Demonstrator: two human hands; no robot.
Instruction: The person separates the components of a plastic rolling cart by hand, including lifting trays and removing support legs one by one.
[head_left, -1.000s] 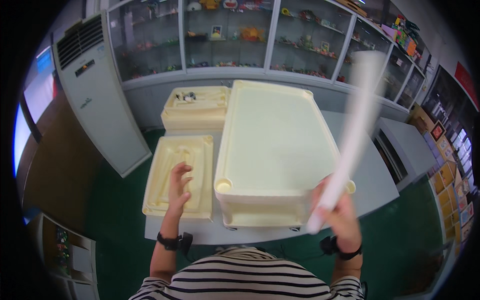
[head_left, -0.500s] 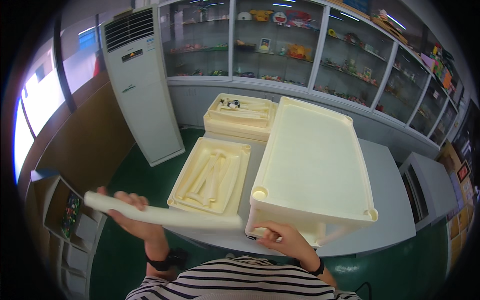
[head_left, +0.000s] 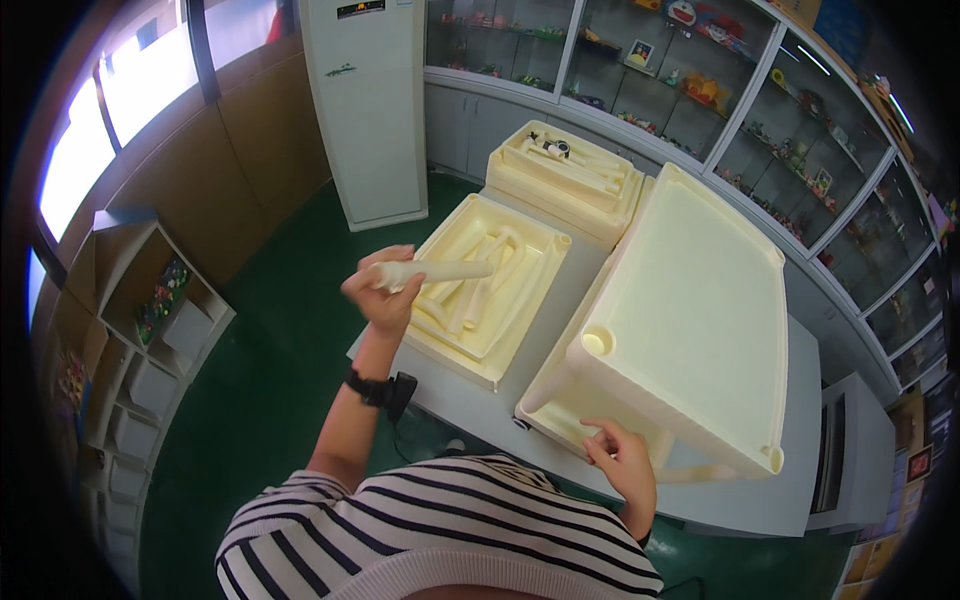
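My left hand (head_left: 382, 300) is closed around one end of a cream plastic tube (head_left: 455, 270), a post like the cart's legs. The tube's other end points right, above a shallow cream tray (head_left: 505, 262) in which several similar posts lie. My right hand (head_left: 622, 458) holds nothing; its fingers are loosely bent and apart, by the near side of a two-tier cream cart (head_left: 700, 320). The cart's upper shelf has round sockets at its corners. Part of its lower shelf (head_left: 560, 412) shows beneath, with a dark caster at the near left corner.
Behind the tray, a stack of cream trays (head_left: 560, 195) holds more posts and dark casters. All stand on a grey table (head_left: 440, 385). A white floor-standing air conditioner (head_left: 370, 150), glass display cabinets (head_left: 660, 90) and a low white shelf unit (head_left: 150, 330) surround it.
The tube in my left hand has swung over the tray, from lying crosswise at the near left. My view has turned left. The right hand stays by the cart's near side.
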